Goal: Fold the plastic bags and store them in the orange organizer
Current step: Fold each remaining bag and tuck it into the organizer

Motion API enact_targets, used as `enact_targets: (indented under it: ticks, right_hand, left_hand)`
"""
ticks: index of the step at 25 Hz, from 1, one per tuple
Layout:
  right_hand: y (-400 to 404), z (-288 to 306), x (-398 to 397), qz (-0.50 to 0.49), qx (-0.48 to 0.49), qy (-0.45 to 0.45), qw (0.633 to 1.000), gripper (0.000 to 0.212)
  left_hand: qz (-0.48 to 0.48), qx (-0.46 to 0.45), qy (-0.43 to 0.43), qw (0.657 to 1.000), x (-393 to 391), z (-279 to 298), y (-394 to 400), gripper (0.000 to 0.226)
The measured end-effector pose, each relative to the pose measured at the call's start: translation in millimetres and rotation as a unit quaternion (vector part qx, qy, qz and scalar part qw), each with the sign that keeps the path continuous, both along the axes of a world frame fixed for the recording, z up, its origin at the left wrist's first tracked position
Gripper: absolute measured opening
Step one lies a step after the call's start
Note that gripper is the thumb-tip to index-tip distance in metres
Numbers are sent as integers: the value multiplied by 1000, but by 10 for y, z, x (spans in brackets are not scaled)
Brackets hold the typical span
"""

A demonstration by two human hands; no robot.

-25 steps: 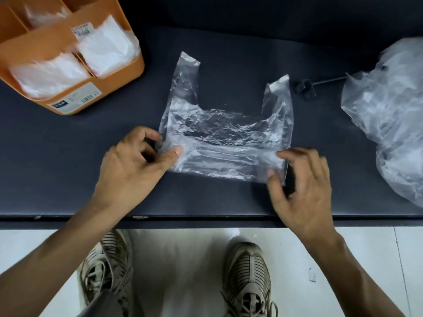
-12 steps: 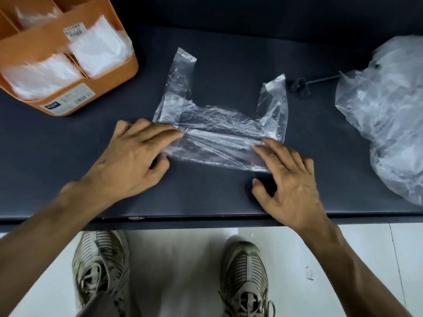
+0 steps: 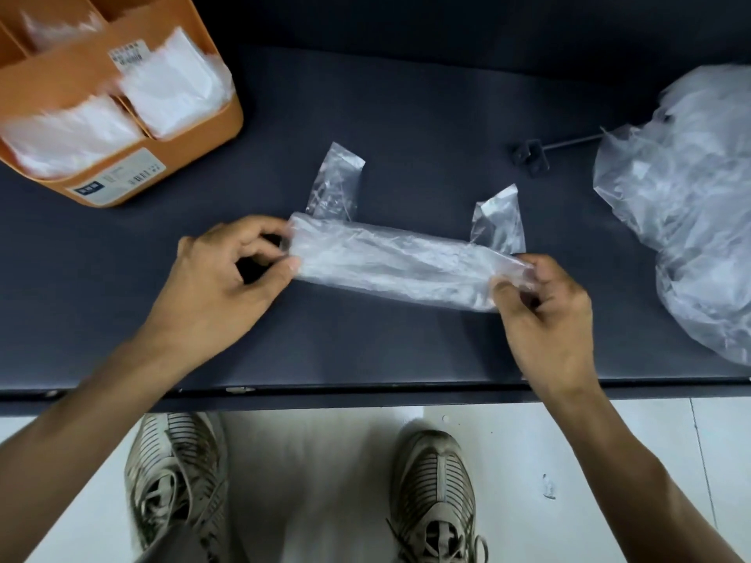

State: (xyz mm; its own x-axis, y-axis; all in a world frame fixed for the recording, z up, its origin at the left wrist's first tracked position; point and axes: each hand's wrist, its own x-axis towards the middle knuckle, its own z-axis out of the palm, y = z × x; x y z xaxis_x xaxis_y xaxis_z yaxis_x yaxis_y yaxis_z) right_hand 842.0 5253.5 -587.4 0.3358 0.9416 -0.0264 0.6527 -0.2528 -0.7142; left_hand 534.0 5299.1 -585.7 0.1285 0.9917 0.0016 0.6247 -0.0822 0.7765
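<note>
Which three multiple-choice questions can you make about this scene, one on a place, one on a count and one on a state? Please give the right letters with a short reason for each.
1. Where does the orange organizer stand on the dark table?
A. far left
B. far right
C. near edge, centre

2. How many handle strips stick up from the folded bag?
A. none
B. two
C. four

3. How is the folded bag held?
A. it lies untouched
B. one hand presses it flat
C. both hands pinch its ends

Answers:
1 A: the organizer sits at the upper left, while the pile of loose bags is on the right.
2 B: two strips rise from the band's far edge.
3 C: the left hand and the right hand each pinch one end.
</note>
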Motion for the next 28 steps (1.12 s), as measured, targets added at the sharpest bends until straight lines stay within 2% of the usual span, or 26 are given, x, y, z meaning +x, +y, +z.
enact_targets:
  ticks: [4,6,8,10,12,15,18,20,23,24,26,28]
  right_hand:
    - [18,-33,-49,-25,-22,-70,997,26]
    - [-8,-51,-44,-14,25,-133,991,32]
    - [-38,-33,-11,37,99,-201,974,37]
    - [-86,-1,46,130,122,-237,955,47]
    - [-129,-22,105,209,87,-267,937,56]
    - [-151,-156,154,211,51,-282,935,49]
    - [-117,-161,123,181,92,-252,946,36]
    - [-94,-79,110,155,105,-169,968,30]
    - [-54,34,101,83,88,-8,993,19]
    - [-33,55,87,56,80,20,995,17]
    - [17,66,47,24,64,21,997,19]
    - [54,49,25,13,52,-13,998,24]
  left_hand:
    - [25,-60,24,998,82,-14,32,29]
    - [33,-46,33,998,119,1,15,30]
    - [25,13,64,998,105,28,4,41]
    - [-62,83,122,987,54,43,20,56]
    - [-174,125,194,957,1,11,69,61]
    - [-230,129,241,934,-1,-100,140,54]
    - [-186,178,229,939,77,-134,155,37]
    - [-153,183,179,955,98,-74,158,32]
    - [-86,69,54,992,100,26,118,29]
    - [-57,34,16,998,114,38,109,29]
    - [-7,-14,-8,1000,153,40,89,36]
    - [16,-32,4,999,191,33,64,46]
